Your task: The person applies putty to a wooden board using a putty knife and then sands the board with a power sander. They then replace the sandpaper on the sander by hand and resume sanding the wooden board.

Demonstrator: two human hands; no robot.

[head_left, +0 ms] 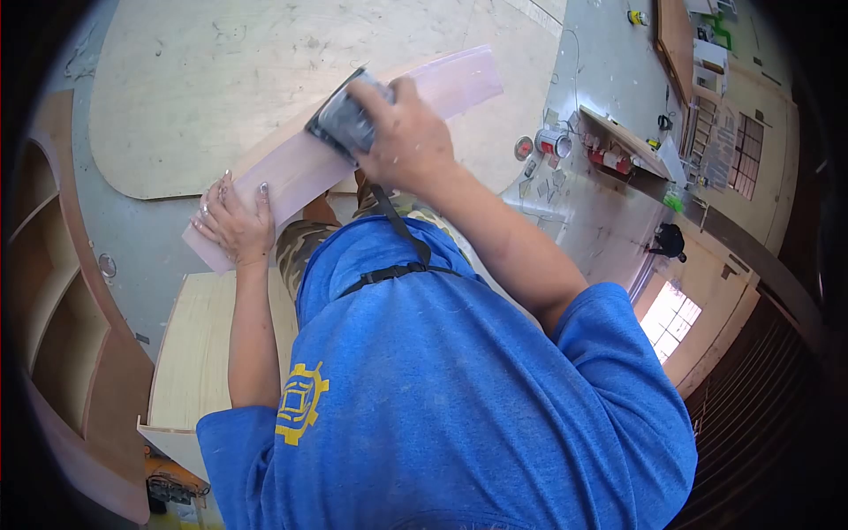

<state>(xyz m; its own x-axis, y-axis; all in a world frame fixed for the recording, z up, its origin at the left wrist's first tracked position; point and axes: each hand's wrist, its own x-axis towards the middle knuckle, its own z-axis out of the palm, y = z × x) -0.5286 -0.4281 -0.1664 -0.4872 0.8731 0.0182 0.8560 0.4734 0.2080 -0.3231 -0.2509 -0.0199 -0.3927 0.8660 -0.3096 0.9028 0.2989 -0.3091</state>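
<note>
A long, slightly curved board [296,179] with a pale pink coat slants from lower left to upper right in front of me. My left hand [237,219] grips its near-left end, fingers over it and thumb apart on its face. Silver-white smears show on the fingertips. My right hand [402,132] is wrapped round a dark grey palm sander [346,119], slightly blurred. The sander's flat base lies against the board near its middle. What supports the board from below is partly hidden.
Behind the board lies a large pale plywood sheet [194,88]. A curved shelf unit [84,265] stands at left, beside a light wooden panel [203,353]. Paint cans [554,143] and scraps are on the floor at right. A person [669,240] is farther off.
</note>
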